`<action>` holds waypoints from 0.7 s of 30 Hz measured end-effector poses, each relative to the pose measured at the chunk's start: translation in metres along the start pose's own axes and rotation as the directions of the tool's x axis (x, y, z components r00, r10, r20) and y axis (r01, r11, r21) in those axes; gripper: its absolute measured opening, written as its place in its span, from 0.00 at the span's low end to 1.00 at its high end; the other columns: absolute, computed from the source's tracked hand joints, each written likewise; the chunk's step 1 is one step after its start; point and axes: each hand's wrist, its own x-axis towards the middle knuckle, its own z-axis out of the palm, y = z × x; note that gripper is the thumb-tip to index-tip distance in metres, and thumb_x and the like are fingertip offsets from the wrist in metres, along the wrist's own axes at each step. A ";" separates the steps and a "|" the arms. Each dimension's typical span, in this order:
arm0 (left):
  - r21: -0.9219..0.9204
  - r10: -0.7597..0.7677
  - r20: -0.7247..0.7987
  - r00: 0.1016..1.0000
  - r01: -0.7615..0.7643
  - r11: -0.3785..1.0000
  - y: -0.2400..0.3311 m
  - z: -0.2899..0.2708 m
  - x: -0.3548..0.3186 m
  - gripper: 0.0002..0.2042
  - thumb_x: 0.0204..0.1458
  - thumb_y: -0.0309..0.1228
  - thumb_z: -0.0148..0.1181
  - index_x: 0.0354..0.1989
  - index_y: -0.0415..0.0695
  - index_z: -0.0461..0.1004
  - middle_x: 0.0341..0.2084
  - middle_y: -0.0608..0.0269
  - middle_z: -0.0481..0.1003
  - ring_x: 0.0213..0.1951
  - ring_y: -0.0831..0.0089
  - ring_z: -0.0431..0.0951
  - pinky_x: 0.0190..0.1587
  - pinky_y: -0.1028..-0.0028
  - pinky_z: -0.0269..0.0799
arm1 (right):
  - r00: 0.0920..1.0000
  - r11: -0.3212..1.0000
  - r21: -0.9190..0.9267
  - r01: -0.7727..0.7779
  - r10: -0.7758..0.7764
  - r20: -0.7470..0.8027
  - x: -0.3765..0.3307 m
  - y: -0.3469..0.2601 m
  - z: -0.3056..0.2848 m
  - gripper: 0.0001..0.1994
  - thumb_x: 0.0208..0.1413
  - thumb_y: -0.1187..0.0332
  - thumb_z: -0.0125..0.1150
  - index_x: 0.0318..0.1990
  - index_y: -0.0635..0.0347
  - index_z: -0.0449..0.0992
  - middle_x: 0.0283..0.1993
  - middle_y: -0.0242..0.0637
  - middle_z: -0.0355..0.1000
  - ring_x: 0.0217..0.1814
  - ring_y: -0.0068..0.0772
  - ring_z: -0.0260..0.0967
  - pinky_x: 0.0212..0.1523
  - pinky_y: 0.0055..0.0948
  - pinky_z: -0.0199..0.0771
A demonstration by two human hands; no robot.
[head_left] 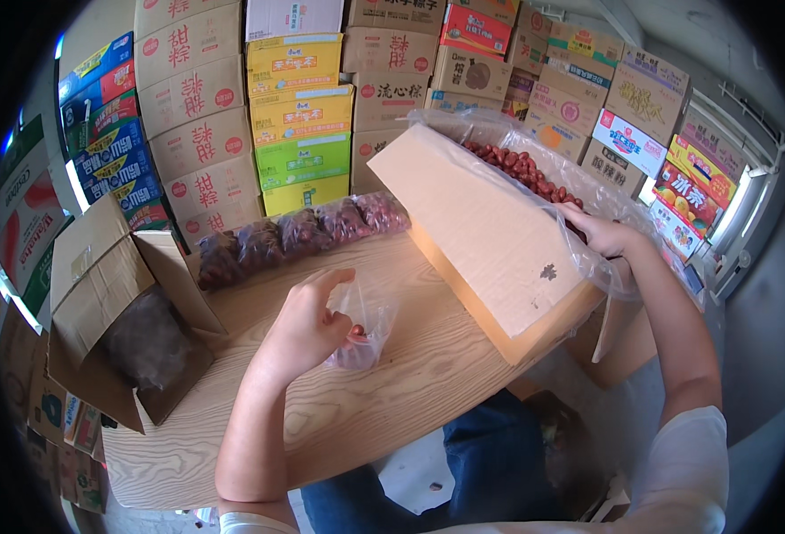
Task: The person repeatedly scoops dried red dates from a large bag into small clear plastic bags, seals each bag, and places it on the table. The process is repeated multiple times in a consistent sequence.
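Observation:
On the wooden table [428, 356], a small clear plastic bag [363, 351] stands with a few red dates [357, 330] in it. My left hand [308, 325] is closed on the bag's upper edge, index finger stretched over its mouth. To the right, a large cardboard box [486, 240] lined with clear plastic leans tilted and holds a heap of red dates [521, 169]. My right hand [602, 233] reaches over the liner into the near end of this heap, its fingers curled round some dates. The liner and box wall partly hide those fingers.
Several filled bags of dates [303, 233] stand in a row along the table's far side. At the left, an open cardboard box [99, 294] lies on its side with clear plastic inside. Stacked cartons [201, 142] rise behind the table.

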 end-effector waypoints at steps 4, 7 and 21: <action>0.028 0.006 -0.008 1.000 -0.005 1.000 -0.003 -0.002 0.000 0.27 0.41 0.11 0.47 0.55 0.29 0.66 0.52 0.47 0.71 0.29 0.72 0.80 0.29 0.76 0.77 | 0.999 1.000 0.010 -0.022 0.022 -0.028 0.005 -0.009 0.004 0.41 0.43 0.81 0.64 0.67 0.48 0.53 0.64 0.42 0.60 0.66 0.40 0.57 0.62 0.30 0.59; 0.059 0.048 -0.013 0.999 -0.047 0.997 -0.012 -0.002 0.001 0.27 0.40 0.10 0.47 0.55 0.29 0.67 0.52 0.47 0.71 0.29 0.72 0.81 0.29 0.76 0.78 | 0.999 0.992 0.113 -0.054 0.053 0.007 0.009 -0.013 0.001 0.39 0.45 0.81 0.63 0.66 0.49 0.55 0.61 0.41 0.63 0.64 0.38 0.60 0.61 0.30 0.61; -0.003 0.053 -0.049 0.997 -0.053 0.999 -0.011 0.000 0.000 0.25 0.40 0.17 0.51 0.53 0.28 0.68 0.42 0.40 0.76 0.26 0.67 0.80 0.31 0.71 0.75 | 0.990 0.977 0.160 -0.139 0.136 0.030 0.014 -0.003 0.003 0.38 0.46 0.80 0.58 0.68 0.48 0.58 0.65 0.43 0.64 0.66 0.37 0.60 0.62 0.32 0.61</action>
